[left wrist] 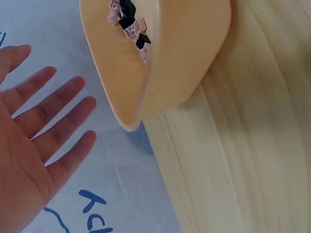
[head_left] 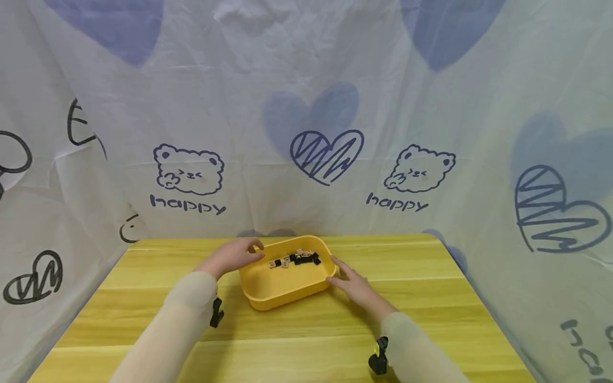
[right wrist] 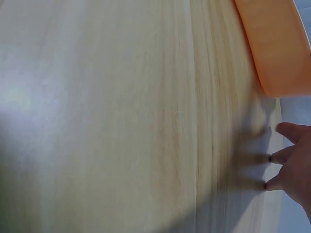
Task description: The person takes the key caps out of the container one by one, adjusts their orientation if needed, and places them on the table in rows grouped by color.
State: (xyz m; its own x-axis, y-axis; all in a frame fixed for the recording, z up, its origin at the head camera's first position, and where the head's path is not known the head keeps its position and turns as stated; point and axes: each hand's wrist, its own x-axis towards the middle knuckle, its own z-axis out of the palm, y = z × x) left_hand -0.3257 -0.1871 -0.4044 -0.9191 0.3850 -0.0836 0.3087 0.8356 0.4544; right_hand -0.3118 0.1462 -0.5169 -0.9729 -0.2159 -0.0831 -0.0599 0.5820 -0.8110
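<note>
A yellow rectangular plastic bin (head_left: 287,297) with rounded corners sits slightly turned on the table; it looks orange in the wrist views. Several small black and pale pink square pieces (left wrist: 134,30) lie in it, gathered toward its far right side; their exact kind is too small to tell. My left hand (head_left: 238,254) is at the bin's far left corner. In the left wrist view its fingers (left wrist: 63,126) are spread and apart from the rim. Beside the right end of the bin is my right hand (head_left: 356,287), fingers extended; whether they touch the wall I cannot tell.
The bin stands near the back edge of a wood-grain table (head_left: 297,351). Behind it hangs a white cloth (head_left: 249,181) printed with hearts, bears and lettering, and more cloth hangs at both sides. Small black devices (head_left: 378,357) are worn at both wrists.
</note>
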